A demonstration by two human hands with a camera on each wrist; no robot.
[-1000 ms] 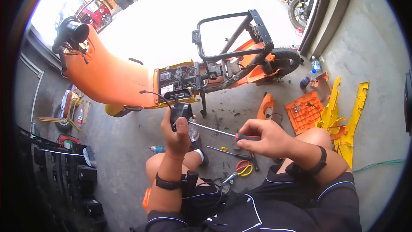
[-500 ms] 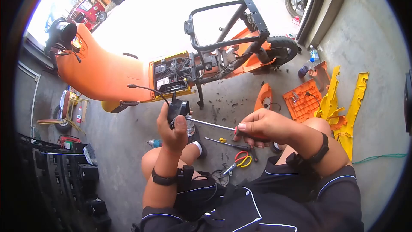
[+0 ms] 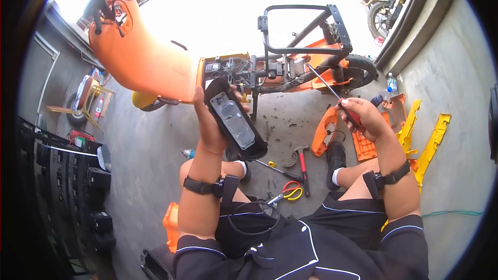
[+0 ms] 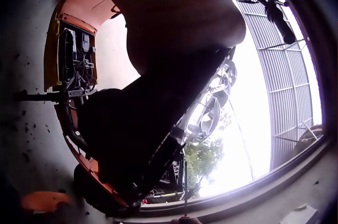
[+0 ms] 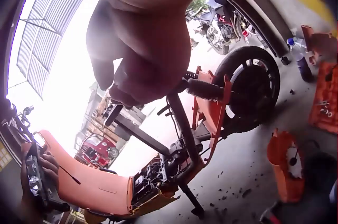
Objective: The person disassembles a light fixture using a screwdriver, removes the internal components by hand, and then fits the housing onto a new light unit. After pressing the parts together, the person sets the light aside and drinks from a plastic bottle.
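Observation:
My left hand [image 3: 210,127] grips a black lamp unit [image 3: 254,151] with a long clear lens, its lens side turned up toward the head camera. In the left wrist view the lamp's clear lens [image 4: 203,118] shows past the dark housing. To the right, my right hand [image 3: 367,118] holds a screwdriver [image 3: 324,81] by its red and black handle. Its shaft points up and left, well apart from the lamp, and overlaps the scooter's rear frame in the head view. Beyond both hands stands the orange scooter [image 3: 155,62] with its wiring bay uncovered.
On the floor before me lie a red-handled hammer [image 3: 303,171], scissors [image 3: 293,192] with red and yellow handles, and a black-handled rod [image 3: 280,170]. Orange panels [image 3: 324,132] and yellow strips [image 3: 433,140] lie at the right. Black boxes [image 3: 98,179] line the left side.
The lamp has been turned over from its back to its lens side in my left hand. My right hand has drawn the screwdriver away from it, up and to the right.

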